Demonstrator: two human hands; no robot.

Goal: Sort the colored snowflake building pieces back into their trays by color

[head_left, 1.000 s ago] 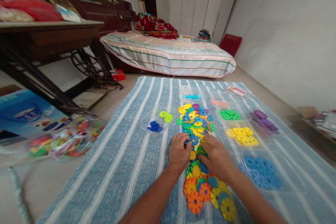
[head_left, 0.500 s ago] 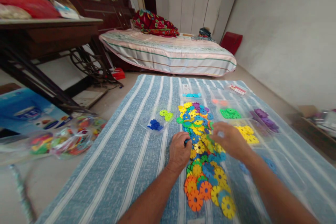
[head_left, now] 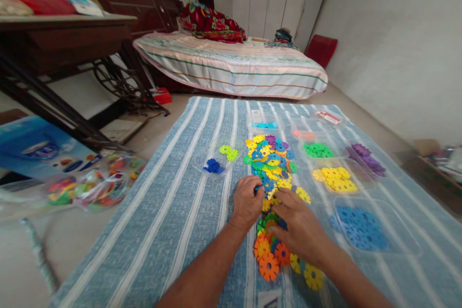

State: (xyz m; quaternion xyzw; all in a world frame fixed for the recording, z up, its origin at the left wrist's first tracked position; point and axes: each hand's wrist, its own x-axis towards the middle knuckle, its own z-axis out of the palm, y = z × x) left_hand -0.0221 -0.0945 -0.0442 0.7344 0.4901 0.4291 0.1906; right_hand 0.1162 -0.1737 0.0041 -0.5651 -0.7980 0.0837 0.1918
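Note:
A long heap of notched plastic discs (head_left: 269, 265) in yellow, orange, blue, green and purple runs down the striped cloth. Along the heap's left side, my left hand (head_left: 248, 203) is closed, with a dark blue notched disc (head_left: 257, 189) partly showing between thumb and fingers. My right hand (head_left: 296, 221) lies low over the middle of the heap, its fingers apart and its fingertips close to yellow discs. It hides part of the heap. Left of the heap, a clear tray (head_left: 202, 156) holds dark blue discs (head_left: 214, 166) and lime-green discs (head_left: 229, 152).
Clear containers on the right hold green discs (head_left: 317, 150), yellow discs (head_left: 339, 179), purple discs (head_left: 365, 158) and blue discs (head_left: 361, 227). Light blue discs (head_left: 264, 125) sit in a container at the back. A bed (head_left: 231, 67) stands beyond the striped cloth (head_left: 162, 202).
My right hand has moved left and down from beside the yellow container onto the heap. The left hand stays in place with the dark blue disc. The camera view has shifted slightly.

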